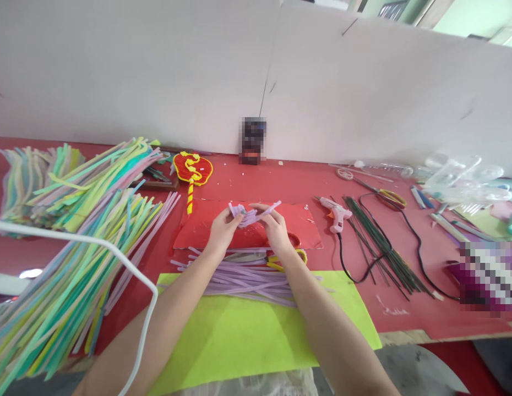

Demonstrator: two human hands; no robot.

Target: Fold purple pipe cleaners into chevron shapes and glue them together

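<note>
No readable lettering anywhere

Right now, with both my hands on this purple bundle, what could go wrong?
Your left hand and right hand pinch the purple bundle; it might come apart if either slips.

The yellow-handled scissors and loose purple strips lie below your wrists in view, so dropping your arms could knock them.

The pink glue gun's black cord crosses the dark green stems; a tug might shift them.

Bright, diffuse light, slight blur
</note>
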